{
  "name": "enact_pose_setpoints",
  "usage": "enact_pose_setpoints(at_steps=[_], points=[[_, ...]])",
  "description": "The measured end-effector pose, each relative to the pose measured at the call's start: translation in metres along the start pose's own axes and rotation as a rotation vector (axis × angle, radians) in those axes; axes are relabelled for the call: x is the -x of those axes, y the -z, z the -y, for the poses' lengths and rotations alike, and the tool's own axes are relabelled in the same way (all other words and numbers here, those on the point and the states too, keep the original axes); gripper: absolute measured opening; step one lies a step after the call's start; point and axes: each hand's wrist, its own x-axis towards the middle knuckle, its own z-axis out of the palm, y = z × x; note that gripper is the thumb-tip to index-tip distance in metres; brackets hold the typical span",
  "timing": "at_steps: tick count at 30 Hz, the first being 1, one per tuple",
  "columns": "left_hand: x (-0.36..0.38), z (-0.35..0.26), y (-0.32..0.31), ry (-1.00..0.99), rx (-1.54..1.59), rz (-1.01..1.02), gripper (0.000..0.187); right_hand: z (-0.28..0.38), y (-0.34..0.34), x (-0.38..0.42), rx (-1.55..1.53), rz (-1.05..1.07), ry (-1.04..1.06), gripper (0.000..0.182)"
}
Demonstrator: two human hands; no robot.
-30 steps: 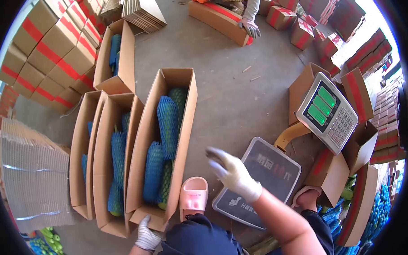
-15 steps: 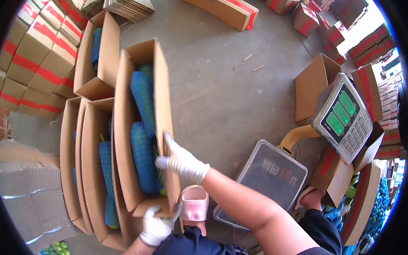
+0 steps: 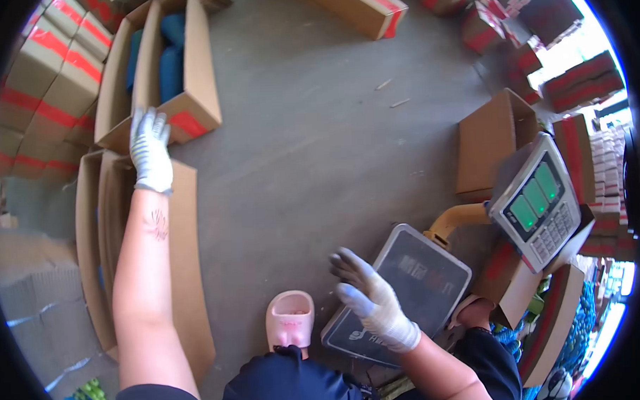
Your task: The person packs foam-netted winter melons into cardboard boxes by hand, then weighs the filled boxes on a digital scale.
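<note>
My left hand (image 3: 151, 153), in a white knitted glove, reaches far forward with its fingers stretched out flat. It lies against the near end of a long open carton (image 3: 202, 81), which has red tape on that end. Inside the carton are bundles in blue netting (image 3: 171, 67). My right hand (image 3: 376, 304), also gloved, hangs open with fingers apart and nothing in it. Below it is the dark platform of a weighing scale (image 3: 425, 284). The scale's display (image 3: 535, 196) glows green on its post.
More long open cartons (image 3: 185, 275) stand at left below my left arm. Taped boxes (image 3: 55, 75) are stacked behind them. A sealed carton (image 3: 356, 10) lies ahead on the floor. At right are an open carton (image 3: 498, 141) and blue-netted bundles (image 3: 578, 325). My pink slipper (image 3: 290, 317) is between.
The netting-filled carton has slid forward, away from me, to beside another carton. My right hand has let go of it and moved right, over the scale. My left hand has reached forward.
</note>
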Motion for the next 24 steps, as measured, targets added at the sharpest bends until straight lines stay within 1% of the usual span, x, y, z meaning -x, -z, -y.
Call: enact_pose_setpoints(at_steps=[3, 4, 5, 6, 7, 8, 9, 10, 11, 12, 13, 15, 16, 17, 19, 21, 22, 23, 24], points=[[0.044, -0.072, 0.052, -1.103, -1.989, 0.110, 0.084, -0.024, 0.013, 0.030, 0.079, -0.052, -0.005, 0.055], [0.058, -0.093, 0.079, -1.027, -2.150, 0.066, 0.098, -0.032, 0.014, 0.035, 0.070, -0.031, -0.006, 0.055], [0.055, -0.107, 0.133, -0.850, -2.144, 0.018, 0.099, -0.039, 0.016, 0.041, 0.027, -0.067, -0.025, 0.053], [0.061, -0.121, 0.166, -0.342, -2.077, -0.111, 0.099, -0.045, 0.016, 0.047, -0.014, -0.108, -0.047, 0.052], [0.055, -0.134, 0.219, -0.229, -1.867, 0.048, 0.083, -0.052, 0.016, 0.053, -0.013, -0.096, -0.048, 0.052], [0.061, -0.136, 0.227, -0.181, -1.742, 0.077, 0.056, -0.057, 0.016, 0.057, 0.002, -0.095, -0.060, 0.050], [0.075, -0.133, 0.213, -0.372, -1.965, 0.086, 0.035, -0.059, 0.014, 0.058, 0.014, -0.098, -0.063, 0.049], [0.082, -0.132, 0.211, -0.413, -1.973, 0.114, 0.034, -0.054, 0.010, 0.062, 0.007, -0.097, -0.051, 0.049], [0.090, -0.128, 0.209, -0.455, -1.975, 0.149, 0.033, -0.047, 0.005, 0.067, 0.036, -0.080, -0.089, 0.048], [0.105, -0.125, 0.198, -0.436, -1.926, 0.185, 0.032, -0.042, 0.001, 0.069, 0.063, -0.071, -0.121, 0.047], [0.126, -0.121, 0.186, -0.410, -1.878, 0.231, 0.030, -0.052, 0.001, 0.071, 0.032, -0.063, -0.080, 0.046], [0.162, -0.111, 0.165, -0.301, -1.979, 0.388, 0.027, -0.045, -0.007, 0.075, -0.031, -0.036, -0.171, 0.049], [0.182, -0.110, 0.143, -0.280, -2.032, 0.521, 0.025, -0.065, -0.005, 0.073, 0.059, -0.015, -0.159, 0.053], [0.198, -0.104, 0.126, -0.257, -2.080, 0.651, 0.023, -0.054, -0.011, 0.070, 0.154, 0.044, -0.194, 0.058], [0.212, -0.080, 0.119, -0.430, -1.867, 0.817, 0.022, -0.097, -0.020, 0.056, 0.112, 0.144, -0.129, 0.065], [0.211, -0.069, 0.089, -0.397, -1.832, 0.839, 0.020, -0.112, -0.039, 0.042, 0.110, 0.147, -0.164, 0.080], [0.204, -0.061, 0.082, -0.421, -1.807, 0.849, 0.021, -0.103, -0.047, 0.033, 0.057, 0.171, -0.208, 0.092], [0.197, -0.056, 0.071, -0.444, -1.786, 0.860, 0.021, -0.106, -0.055, 0.023, 0.048, 0.173, -0.210, 0.092], [0.190, -0.050, 0.054, -0.450, -1.814, 0.889, 0.021, -0.114, -0.062, 0.010, 0.131, 0.122, -0.114, 0.096]])
